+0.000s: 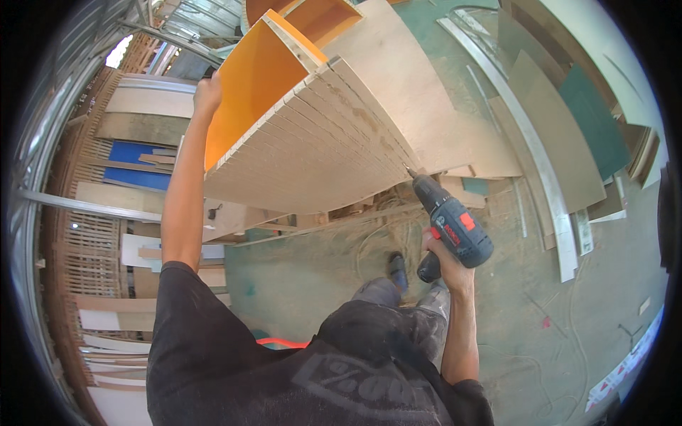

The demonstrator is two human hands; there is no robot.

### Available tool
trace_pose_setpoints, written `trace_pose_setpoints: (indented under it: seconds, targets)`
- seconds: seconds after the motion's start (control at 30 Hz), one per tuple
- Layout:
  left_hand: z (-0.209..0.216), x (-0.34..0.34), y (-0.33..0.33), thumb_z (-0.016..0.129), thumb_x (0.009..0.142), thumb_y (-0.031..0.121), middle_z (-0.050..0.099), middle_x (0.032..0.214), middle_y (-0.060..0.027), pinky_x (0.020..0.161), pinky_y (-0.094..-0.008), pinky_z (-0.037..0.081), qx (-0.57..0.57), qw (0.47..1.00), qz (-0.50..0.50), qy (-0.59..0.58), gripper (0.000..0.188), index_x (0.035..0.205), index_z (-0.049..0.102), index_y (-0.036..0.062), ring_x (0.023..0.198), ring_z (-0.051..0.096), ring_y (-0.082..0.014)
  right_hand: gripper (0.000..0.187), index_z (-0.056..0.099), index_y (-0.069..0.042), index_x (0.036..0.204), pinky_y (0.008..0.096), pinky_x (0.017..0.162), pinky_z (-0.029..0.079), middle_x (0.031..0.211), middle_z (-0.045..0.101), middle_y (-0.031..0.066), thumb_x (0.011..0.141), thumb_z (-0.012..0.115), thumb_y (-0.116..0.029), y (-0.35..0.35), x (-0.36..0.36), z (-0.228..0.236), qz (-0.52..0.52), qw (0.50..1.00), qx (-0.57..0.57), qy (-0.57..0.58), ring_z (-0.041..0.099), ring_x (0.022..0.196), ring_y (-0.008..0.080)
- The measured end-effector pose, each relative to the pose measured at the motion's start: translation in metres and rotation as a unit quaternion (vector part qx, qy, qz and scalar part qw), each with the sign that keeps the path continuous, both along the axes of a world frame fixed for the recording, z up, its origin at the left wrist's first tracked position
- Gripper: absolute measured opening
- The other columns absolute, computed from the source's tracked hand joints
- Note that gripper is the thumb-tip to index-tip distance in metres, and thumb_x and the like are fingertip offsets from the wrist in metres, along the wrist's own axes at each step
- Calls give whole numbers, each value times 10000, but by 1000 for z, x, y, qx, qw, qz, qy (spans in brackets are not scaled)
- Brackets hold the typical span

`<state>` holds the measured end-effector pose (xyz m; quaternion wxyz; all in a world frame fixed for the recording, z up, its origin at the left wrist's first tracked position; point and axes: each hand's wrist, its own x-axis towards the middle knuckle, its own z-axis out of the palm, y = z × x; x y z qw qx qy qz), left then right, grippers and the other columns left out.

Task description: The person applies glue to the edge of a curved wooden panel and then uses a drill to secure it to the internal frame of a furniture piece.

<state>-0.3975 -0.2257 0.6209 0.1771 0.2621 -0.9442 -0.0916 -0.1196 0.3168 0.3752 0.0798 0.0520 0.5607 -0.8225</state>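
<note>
My right hand (455,266) is wrapped round the handle of a dark blue and red cordless drill (460,226). The drill's bit points up and to the left, at the right corner of a slotted plywood panel (305,153); I cannot tell whether the tip touches it. This panel, scored with many parallel cuts, forms the near side of a cabinet box with an orange inside (259,78). My left hand (207,92) grips the box's far left edge, its fingers mostly hidden behind the orange board.
Under and behind the box lies a broad plywood sheet (405,64). Long boards and a pale metal strip (522,156) lie to the right. Slatted racks with stacked boards (138,128) line the left. A thin cord trails over the dusty green floor (305,277).
</note>
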Motion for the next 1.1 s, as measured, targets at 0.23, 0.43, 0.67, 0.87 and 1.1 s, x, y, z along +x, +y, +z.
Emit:
trace_pose_setpoints:
  seconds: [0.23,0.43,0.67,0.87,1.1]
  targets:
    - [11,-24,230,616,991,496,470,1433,-305,1009,-501,534,414,904,-106,-3,888,1494,286,-157,1224,576,-379,79,683,-66,889,295,674,494,759,661,7,880,745,-114,-51,0,-46,-41,990,-110,-81,617,701,110]
    - [-22,-89,173,553,929,68,666,1082,-252,792,-470,607,380,896,-204,-109,366,1244,540,-118,943,713,-333,88,657,-67,906,292,632,473,725,632,11,881,730,-107,-81,-7,-56,-49,980,-183,-59,596,658,113]
    - [-20,-81,207,528,856,-2,677,1084,-233,760,-449,594,327,917,-192,-122,359,1190,601,-113,888,708,-322,80,656,-70,882,285,628,475,707,634,-9,894,723,-111,-96,-24,-56,-80,973,-212,-39,591,659,86]
    - [-11,-54,228,521,857,3,676,1093,-235,768,-450,592,249,939,-195,-133,368,1196,603,-115,889,706,-321,71,660,-66,897,287,611,489,712,631,-7,897,723,-99,-103,-31,-57,-79,973,-216,-32,595,652,83]
    - [-7,-43,233,503,857,6,669,1116,-236,780,-449,588,240,930,-226,-162,404,1233,579,-121,903,701,-318,87,669,-67,902,294,580,506,715,633,-6,891,739,-117,-108,-35,-60,-85,970,-228,-27,601,630,87]
